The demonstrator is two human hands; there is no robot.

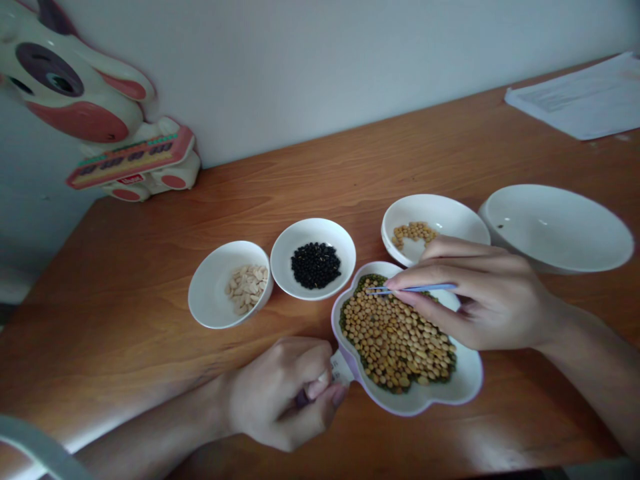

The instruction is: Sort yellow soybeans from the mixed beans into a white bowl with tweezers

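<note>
My left hand [287,393] is wrapped round the handle of a flower-shaped dish [467,380], white inside with a purple rim. Soybeans [395,340] mixed with green mung beans [450,371] fill much of it. Between the thumb and fingers of my right hand [480,287] are blue tweezers [425,288]; their tips reach down to the beans near the dish's upper left. Whether a bean sits between the tips I cannot tell. Just behind the right hand stands a white bowl [460,213] with a small heap of soybeans [414,232].
Left of the dish are a bowl [207,280] of pale flat seeds [247,288] and a bowl [283,247] of black beans [316,265]. A larger white bowl [560,227] with a dark speck stands right. Papers [580,97] and a cow-shaped toy keyboard [135,157] are near the wall.
</note>
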